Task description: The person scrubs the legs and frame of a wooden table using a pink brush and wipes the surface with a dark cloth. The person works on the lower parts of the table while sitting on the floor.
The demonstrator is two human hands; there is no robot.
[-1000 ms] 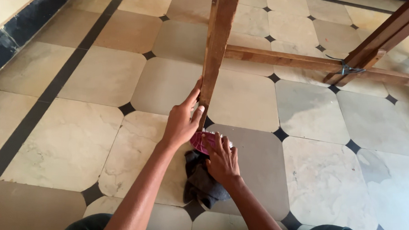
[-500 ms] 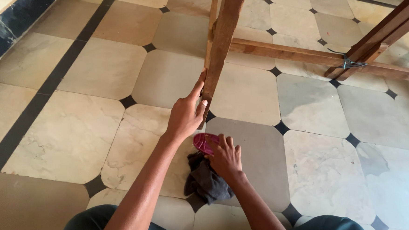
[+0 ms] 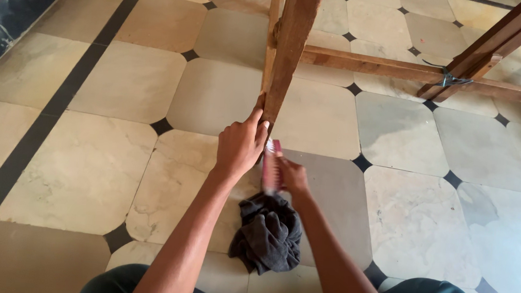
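Pink brush (image 3: 272,165) stands on edge at the foot of the wooden leg (image 3: 286,53), blurred, bristles hard to make out. Right hand (image 3: 293,175) fingers clamped on it; earlier it lay flat, lower down. Left hand (image 3: 241,144) fingers wrapped on the leg as before. Dark cloth (image 3: 269,233) now lies uncovered on the tiled floor (image 3: 93,155), near the frame's bottom edge. Crossbar (image 3: 395,69) behind.

I see a pink plastic scrubbing brush (image 3: 272,164) against the warm brown wooden leg (image 3: 287,53). Below it lies a crumpled charcoal-grey cloth (image 3: 269,233). The stone floor (image 3: 127,86) is cream and beige octagonal tiles with small black diamond insets and a long black stripe along one side.
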